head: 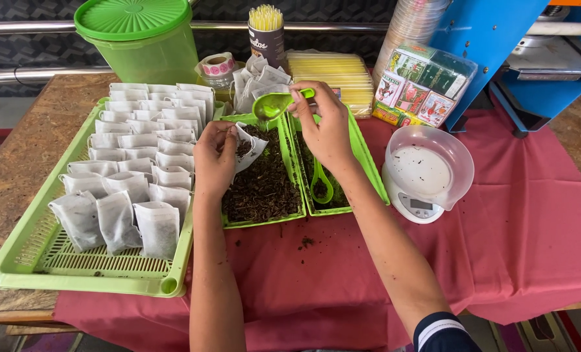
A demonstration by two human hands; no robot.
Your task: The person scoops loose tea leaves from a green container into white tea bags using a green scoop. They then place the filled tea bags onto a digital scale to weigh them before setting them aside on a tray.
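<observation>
My left hand [213,156] holds a small white filter bag [249,147] open, with dark loose tea visible inside its mouth. My right hand [325,122] grips a green plastic scoop [272,104] by its handle, the bowl held just above and to the right of the bag. Both hover over a green tray of dark loose tea [262,186]. A second green tray [362,156] to its right holds more tea and another green scoop [320,184].
A large green slatted tray [49,264] at left carries several filled white bags [134,163]. A white kitchen scale with a clear bowl [424,173] stands at right on the red cloth [531,234]. Behind are a green lidded bucket [139,39], empty bags [259,78], yellow straws [333,70], packaged boxes [421,85].
</observation>
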